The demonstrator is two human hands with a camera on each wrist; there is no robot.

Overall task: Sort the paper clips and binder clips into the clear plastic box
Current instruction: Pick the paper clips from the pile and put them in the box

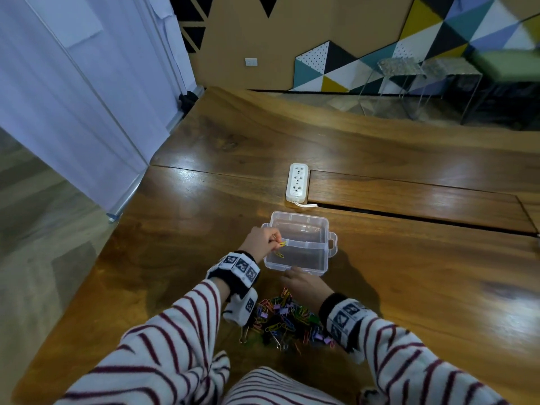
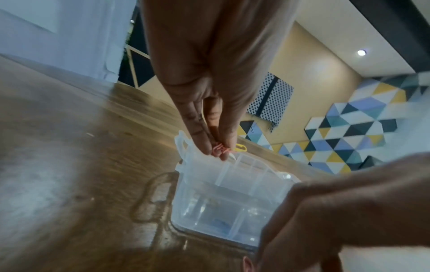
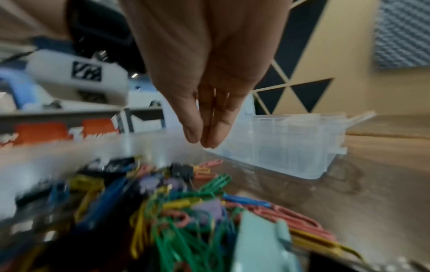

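The clear plastic box (image 1: pixel 323 260) stands open on the wooden table, split by a divider into two compartments. Above its left end, my left hand (image 1: pixel 275 242) pinches a yellow paper clip (image 1: pixel 282 244); the left wrist view shows a pink clip (image 2: pixel 221 148) in the same pinch. One yellow clip (image 1: pixel 279 254) lies in the near compartment. My right hand (image 1: pixel 292 273) hovers just in front of the box's near wall, fingers straight and together (image 3: pixel 210 136), holding nothing. Under it lies the pile of coloured paper clips and binder clips (image 1: pixel 285 318).
A white power strip (image 1: pixel 297 182) lies behind the box, beside a long slot in the table (image 1: pixel 409 216). The table's left edge (image 1: pixel 87 276) drops to the floor. Metal stools (image 1: pixel 409 83) stand beyond the far edge.
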